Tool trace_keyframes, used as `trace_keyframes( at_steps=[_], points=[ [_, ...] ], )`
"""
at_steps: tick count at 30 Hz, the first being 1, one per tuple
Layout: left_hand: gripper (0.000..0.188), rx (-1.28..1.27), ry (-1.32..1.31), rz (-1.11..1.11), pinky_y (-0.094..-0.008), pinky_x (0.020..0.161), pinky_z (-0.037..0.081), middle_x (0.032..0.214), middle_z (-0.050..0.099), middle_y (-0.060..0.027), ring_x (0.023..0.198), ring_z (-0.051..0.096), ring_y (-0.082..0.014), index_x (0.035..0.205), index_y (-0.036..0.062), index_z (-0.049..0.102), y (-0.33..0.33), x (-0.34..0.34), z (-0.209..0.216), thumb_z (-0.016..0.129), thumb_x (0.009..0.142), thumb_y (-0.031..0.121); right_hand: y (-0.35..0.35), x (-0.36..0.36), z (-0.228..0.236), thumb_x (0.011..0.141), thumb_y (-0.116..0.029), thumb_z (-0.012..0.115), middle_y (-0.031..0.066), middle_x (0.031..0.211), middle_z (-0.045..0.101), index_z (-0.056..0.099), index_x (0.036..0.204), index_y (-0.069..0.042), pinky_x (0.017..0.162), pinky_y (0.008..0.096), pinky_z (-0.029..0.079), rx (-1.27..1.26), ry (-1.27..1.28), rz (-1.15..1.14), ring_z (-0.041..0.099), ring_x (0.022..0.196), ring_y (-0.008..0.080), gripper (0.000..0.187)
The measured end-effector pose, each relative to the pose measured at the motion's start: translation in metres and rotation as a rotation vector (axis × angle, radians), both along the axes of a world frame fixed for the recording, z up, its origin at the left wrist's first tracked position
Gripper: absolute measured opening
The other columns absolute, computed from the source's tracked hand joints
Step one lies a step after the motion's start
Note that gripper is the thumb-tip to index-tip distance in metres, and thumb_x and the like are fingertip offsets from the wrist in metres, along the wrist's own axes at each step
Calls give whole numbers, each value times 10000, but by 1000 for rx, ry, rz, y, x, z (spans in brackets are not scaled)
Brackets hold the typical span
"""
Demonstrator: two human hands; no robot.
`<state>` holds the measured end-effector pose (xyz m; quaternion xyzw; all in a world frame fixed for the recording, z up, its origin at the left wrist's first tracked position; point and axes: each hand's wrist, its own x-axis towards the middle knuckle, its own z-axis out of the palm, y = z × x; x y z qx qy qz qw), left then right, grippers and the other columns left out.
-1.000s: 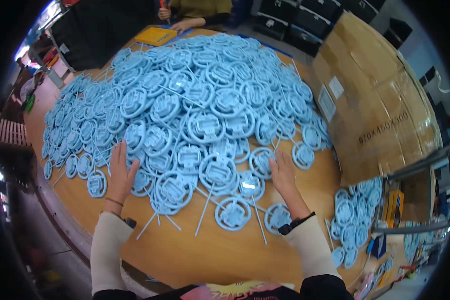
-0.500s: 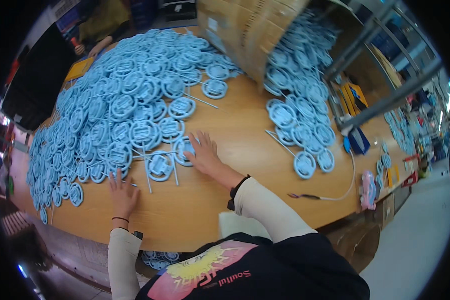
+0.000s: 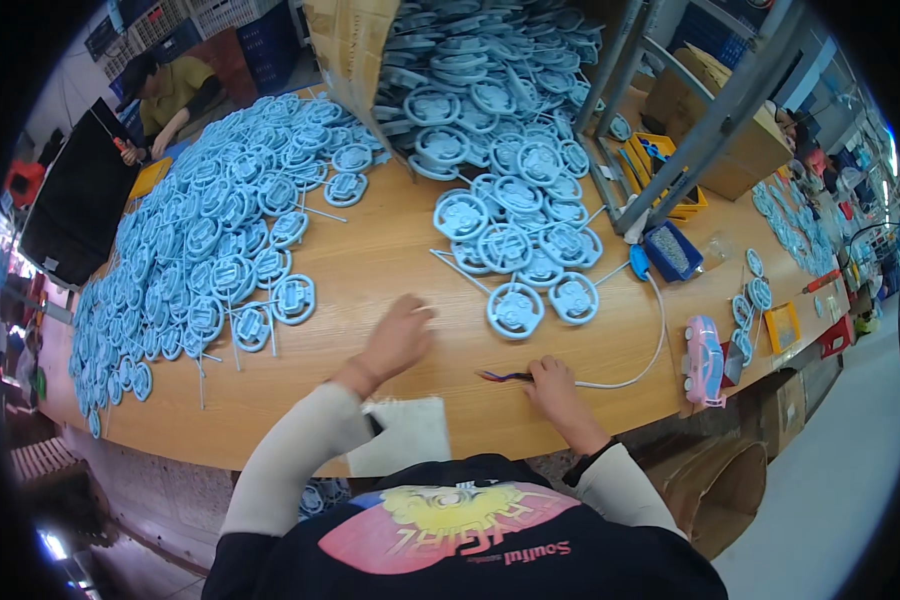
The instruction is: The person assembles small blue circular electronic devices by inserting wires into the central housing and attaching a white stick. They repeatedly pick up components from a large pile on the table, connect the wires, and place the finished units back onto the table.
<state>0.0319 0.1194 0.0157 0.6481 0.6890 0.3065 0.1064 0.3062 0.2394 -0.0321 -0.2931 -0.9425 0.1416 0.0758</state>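
My right hand (image 3: 558, 392) pinches a white cable (image 3: 625, 383) near its dark sleeve, where thin coloured wire ends stick out to the left. Over the table's middle hangs my left hand (image 3: 400, 335), its fingers smeared by motion, with no object visible in it. A large heap of light blue plastic ring-shaped parts (image 3: 205, 235) with thin stems covers the left side. More such blue parts (image 3: 518, 308) spill from a tipped cardboard box (image 3: 350, 50) beyond my hands. Before me, a pale sheet (image 3: 402, 437) lies at the table's front edge.
A pink and blue toy car (image 3: 704, 362) stands at the right. Behind it are a blue bin (image 3: 672, 250), a yellow tray (image 3: 782, 326) and a grey metal frame (image 3: 685, 150). Far left, another person (image 3: 175, 95) sits behind the heap, near a black panel (image 3: 80, 195).
Both hands have left the blue heap and moved right. My right hand has taken hold of the cable. The view has swung right, showing more of the box's contents.
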Motion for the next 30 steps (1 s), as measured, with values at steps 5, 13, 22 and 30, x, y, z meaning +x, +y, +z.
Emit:
trace_keyframes(
  at_steps=[5,13,22,30],
  points=[
    [324,45,58,-142,-384,808,440,987,532,-173,920,513,-330,969,22,578,154,112,-24,618,721,227,27,40,-19,709,-101,561,149,794,543,565,895,-52,676,413,439,-176,8,165,538,788,334,192],
    [415,-61,432,-71,-422,754,435,1040,496,-157,944,491,-335,1071,57,507,217,181,-64,599,715,251,27,87,53,758,-67,497,145,750,526,566,959,-58,601,409,428,-337,181,292,544,715,333,214],
    [277,-192,-338,204,-363,666,469,891,605,-147,745,585,-290,1015,36,571,146,113,-4,527,816,224,65,89,89,853,-187,520,146,759,582,545,913,-64,587,384,437,-429,285,3,564,667,328,139],
    [262,22,-1493,444,-267,773,474,966,588,-24,858,565,-111,1094,35,543,46,106,22,526,879,184,82,20,104,837,-229,552,130,665,570,524,836,-61,548,381,417,-485,269,116,558,622,320,170]
  ],
)
